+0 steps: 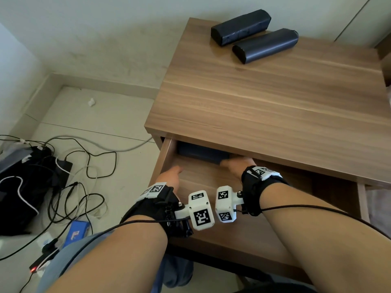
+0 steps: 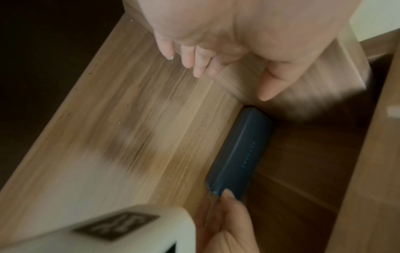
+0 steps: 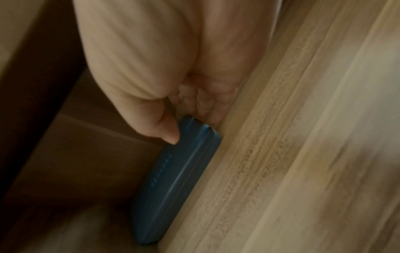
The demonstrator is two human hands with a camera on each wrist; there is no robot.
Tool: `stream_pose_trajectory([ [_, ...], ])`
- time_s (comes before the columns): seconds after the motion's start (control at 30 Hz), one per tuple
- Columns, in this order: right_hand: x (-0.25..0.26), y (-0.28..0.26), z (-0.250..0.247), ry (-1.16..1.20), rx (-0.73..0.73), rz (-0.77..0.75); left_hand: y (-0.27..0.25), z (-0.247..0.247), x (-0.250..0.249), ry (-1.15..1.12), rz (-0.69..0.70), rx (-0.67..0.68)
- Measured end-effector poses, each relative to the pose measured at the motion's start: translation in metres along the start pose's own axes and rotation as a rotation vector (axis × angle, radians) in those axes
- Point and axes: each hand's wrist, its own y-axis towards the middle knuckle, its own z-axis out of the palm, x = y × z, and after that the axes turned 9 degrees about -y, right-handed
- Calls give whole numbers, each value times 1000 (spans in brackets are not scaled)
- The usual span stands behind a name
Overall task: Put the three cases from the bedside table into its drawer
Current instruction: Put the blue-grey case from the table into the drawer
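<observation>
You are looking at a dark blue case (image 2: 240,154) in a brown wood-grain drawer (image 1: 190,176), two black cases (image 1: 241,27) (image 1: 265,45) on the matching table (image 1: 264,98), and black-and-white checkered wrist markers (image 1: 202,216).

At your nine o'clock, tangled cables (image 1: 80,166) sprawled over the floor (image 1: 118,149) beside a black box (image 1: 25,187); a blue packet (image 1: 77,230) lay at seven o'clock.
</observation>
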Motion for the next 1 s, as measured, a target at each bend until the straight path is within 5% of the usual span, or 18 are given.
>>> stream_pose_trajectory([
  [0.63, -6, -55, -1, 175, 81, -222, -43, -13, -1, 16, -1, 101],
  [0.83, 23, -82, -31, 251, 200, -322, -66, -1, -23, 29, 95, 239],
  [1.0, 53, -95, -64, 384, 93, -424, -78, 4, -53, -16, 201, 218],
])
